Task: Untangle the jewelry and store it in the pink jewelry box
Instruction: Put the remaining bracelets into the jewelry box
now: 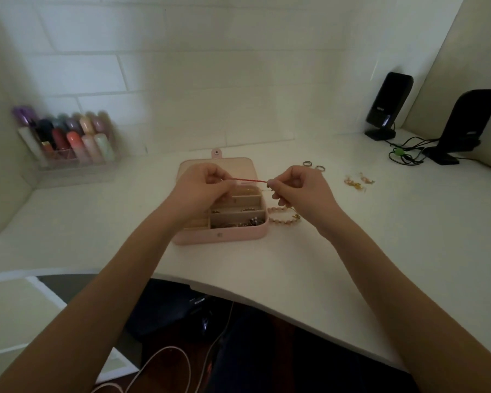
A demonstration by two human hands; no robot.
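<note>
Both hands are raised over the open pink box (221, 235), which sits on the white desk (352, 251) with its lid (219, 165) laid back toward the wall; a thin red cord (250, 180) runs taut between them. The left hand (203, 187) pinches one end of the cord with fingers curled, above the box's left half; the right hand (298, 188) pinches the other end, fingers likewise curled, just past the box's right edge; a fine gold chain seems to trail below the right hand, though it is too faint to follow.

The box is split into compartments; the front right one holds a dark, silvery cluster of jewelry (253, 221) (too blurred to sort piece from piece); the one behind it holds some small beaded bits (250, 208); the front left one looks ridged, like a ring holder.

Just beside the box's right wall, on the desk, lies a pink bracelet (284, 215) with a gold clasp, partly under the right wrist; farther back, two silver rings (313, 165) sit near each other; to their right, well apart from the box, lie gold earrings (359, 182).

A clear organiser of coloured tubes (68, 137) stands at the left against the wall; two black speakers (389, 106) with tangled cables (406, 154) stand at the right.
</note>
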